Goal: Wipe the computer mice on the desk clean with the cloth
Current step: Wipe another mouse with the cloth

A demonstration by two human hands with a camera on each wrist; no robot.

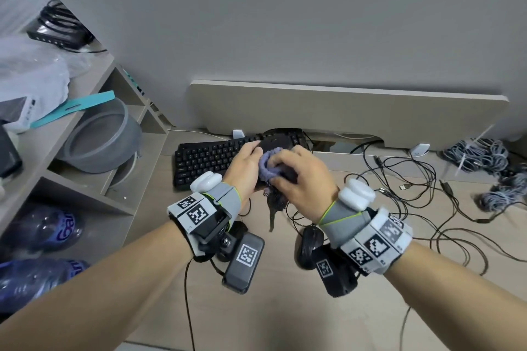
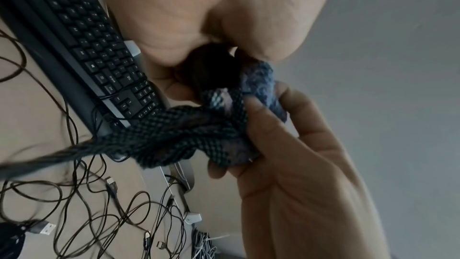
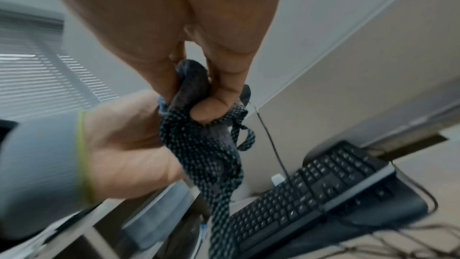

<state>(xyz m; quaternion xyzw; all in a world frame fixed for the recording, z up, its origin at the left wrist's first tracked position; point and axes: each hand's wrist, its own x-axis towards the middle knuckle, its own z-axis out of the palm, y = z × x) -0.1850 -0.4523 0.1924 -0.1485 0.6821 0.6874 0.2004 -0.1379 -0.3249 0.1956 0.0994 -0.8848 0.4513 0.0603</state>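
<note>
A: Grip check: left hand clasps a black plastic mouse held up above the black keyboard; right hand clenches the purple-grey knitted cloth against it.

B: Noted. Rub every face, I'd judge; a second black mouse lies on the desk.

This is looking like an office workstation: a black keyboard is lying at the back edge of a pale wooden surface, loose cables are sprawling toward its right edge, and shelving is standing along its left edge.
</note>
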